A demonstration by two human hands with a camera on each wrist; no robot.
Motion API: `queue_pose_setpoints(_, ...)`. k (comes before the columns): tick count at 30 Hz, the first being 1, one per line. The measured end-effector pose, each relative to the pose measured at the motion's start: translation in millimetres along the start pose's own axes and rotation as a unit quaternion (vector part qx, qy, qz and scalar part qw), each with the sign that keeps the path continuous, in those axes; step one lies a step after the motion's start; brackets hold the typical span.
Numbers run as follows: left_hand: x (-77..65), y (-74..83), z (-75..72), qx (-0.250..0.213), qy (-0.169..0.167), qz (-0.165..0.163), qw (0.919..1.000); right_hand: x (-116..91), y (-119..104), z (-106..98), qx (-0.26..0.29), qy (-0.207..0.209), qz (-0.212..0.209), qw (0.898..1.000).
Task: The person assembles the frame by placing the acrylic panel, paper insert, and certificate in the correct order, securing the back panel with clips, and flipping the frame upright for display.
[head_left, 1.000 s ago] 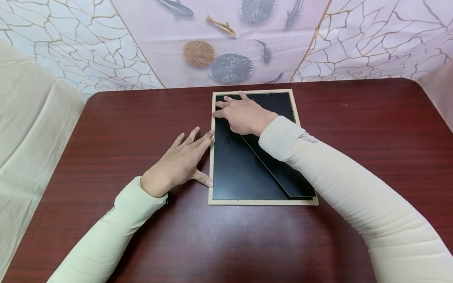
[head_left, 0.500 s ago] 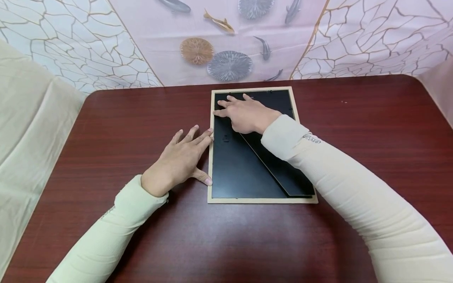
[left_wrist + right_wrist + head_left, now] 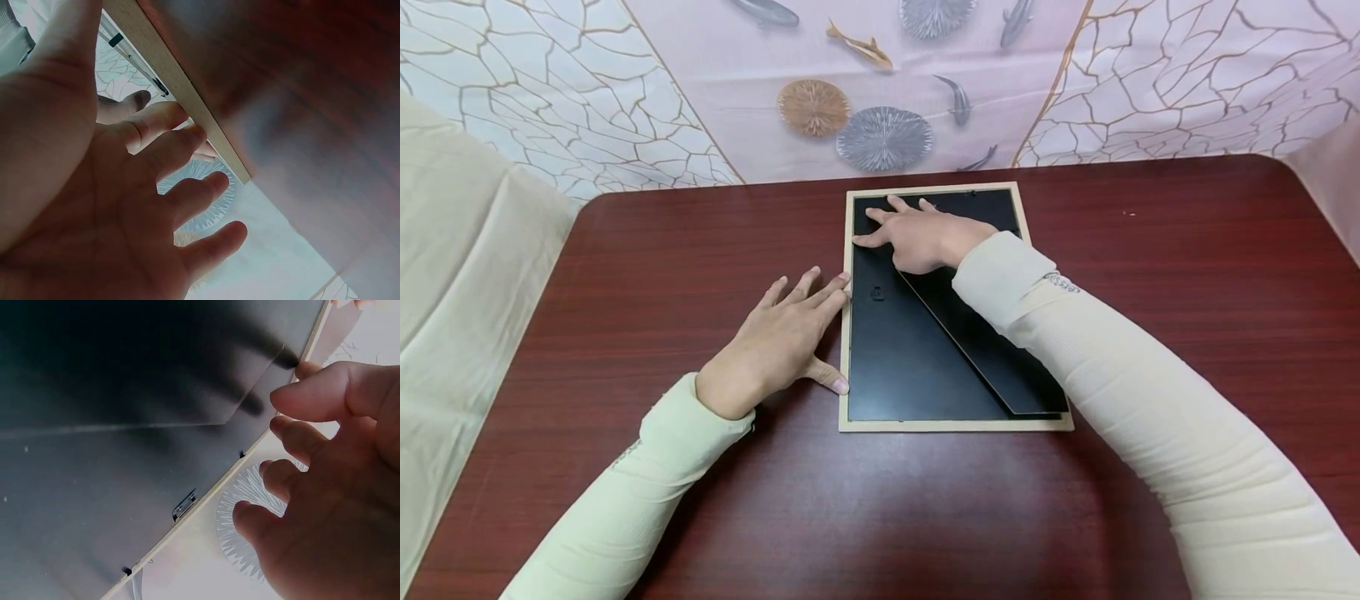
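Observation:
A picture frame (image 3: 955, 426) with a pale wooden border lies face down, its black backboard (image 3: 895, 367) upward. A black easel stand (image 3: 988, 354) slants across the backboard, its top hidden under my right hand (image 3: 921, 237). That hand reaches over the upper left of the back with fingers spread, one fingertip at the left border. My left hand (image 3: 775, 342) lies beside the frame, fingers fanned, thumb and fingertips touching its left edge. In the left wrist view the wooden edge (image 3: 181, 87) runs past the fingertips. A metal hanger (image 3: 184, 506) and small dark clips (image 3: 128, 570) show along the border.
The dark red wooden table (image 3: 880, 517) extends around the frame on every side. Behind its far edge hangs a patterned cloth (image 3: 700, 83) with fish and round motifs. Cream fabric (image 3: 460, 292) drapes along the left side.
My right hand has shifted slightly to the right and up the backboard, its upper fingertips nearing the top border. The left hand stays in place at the frame's edge.

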State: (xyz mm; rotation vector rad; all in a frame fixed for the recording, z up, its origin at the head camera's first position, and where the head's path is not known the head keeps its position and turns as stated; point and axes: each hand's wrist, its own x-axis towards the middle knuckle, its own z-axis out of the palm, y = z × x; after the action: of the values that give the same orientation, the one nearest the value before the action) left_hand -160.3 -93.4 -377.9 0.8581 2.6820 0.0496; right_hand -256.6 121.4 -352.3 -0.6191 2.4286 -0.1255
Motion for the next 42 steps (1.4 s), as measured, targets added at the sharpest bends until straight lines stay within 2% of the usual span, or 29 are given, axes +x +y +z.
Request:
queue_pose_setpoints(10, -1.1, 0.2, 1.4, -0.007, 0.007, 0.011, 0.9999, 0.6, 2.6, 0.8, 0.004, -0.033, 0.003, 0.999)
queue_pose_setpoints(15, -1.6, -3.0, 0.9, -0.006, 0.004, 0.008, 0.9999, -7.8, 7.0, 7.2, 0.015, -0.008, -0.01, 1.0)
queue_pose_setpoints(18, -1.3, -4.2, 0.8, -0.018, 0.006, 0.013, 0.9997, -25.9, 18.9, 14.4, 0.038, 0.024, -0.018, 0.999)
queue_pose_setpoints(23, -1.1, -5.7, 2.4, -0.034, 0.007, 0.017, 0.9992, -73.1, 54.2, 30.3, 0.082, 0.08, -0.028, 0.993)
queue_pose_setpoints(29, -1.1, -7.9, 3.5, -0.045, 0.005, 0.023, 0.9987, -117.3, 92.0, 63.2, 0.097, 0.133, -0.011, 0.986)
queue_pose_setpoints(35, 0.3, -13.0, 2.1, -0.068, 0.016, 0.037, 0.9969, -139.1, 104.1, 89.5, 0.123, 0.143, -0.018, 0.982)
queue_pose_setpoints(42, 1.7, -19.0, 0.2, -0.075, 0.038, 0.042, 0.9956, -145.2, 109.7, 98.2, 0.132, 0.148, -0.007, 0.98)
